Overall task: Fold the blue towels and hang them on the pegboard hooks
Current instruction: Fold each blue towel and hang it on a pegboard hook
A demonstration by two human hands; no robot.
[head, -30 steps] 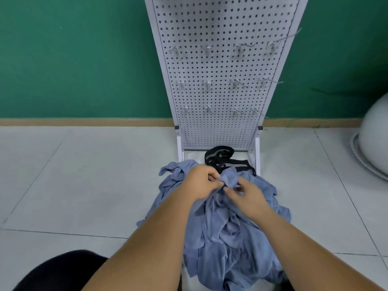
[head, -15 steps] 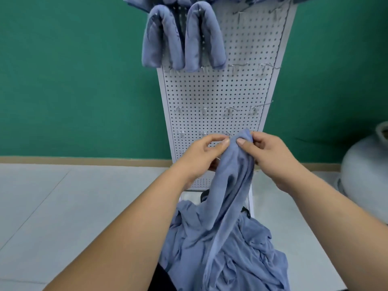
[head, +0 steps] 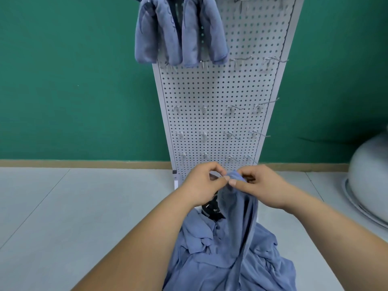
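Both hands meet in front of the foot of the pegboard, pinching the top edge of one blue towel between them. The left hand has its thumb and forefinger pressed together on the cloth, the other fingers curled in above; the right hand grips the same bunched edge just beside it, thumb tip nearly touching the left thumb, fingers folded over the fold of fabric. The towel hangs down from this grip in a long loose drape and runs into the pile of crumpled blue towels lying on the pale tiled floor between the forearms. Just behind the lifted towel, at the base of the board, a black item with pale marks shows partly; what it is cannot be told. The board is white, perforated, and stands against a green wall with a tan skirting strip along the bottom. Rows of small metal hooks stick out of it, bare in the middle and lower rows. At the top left of the board two folded towels hang side by side, draped over hooks, their lower edges touching the next row down. At the right edge of view a grey rounded vessel sits on the floor, well apart from the pile.
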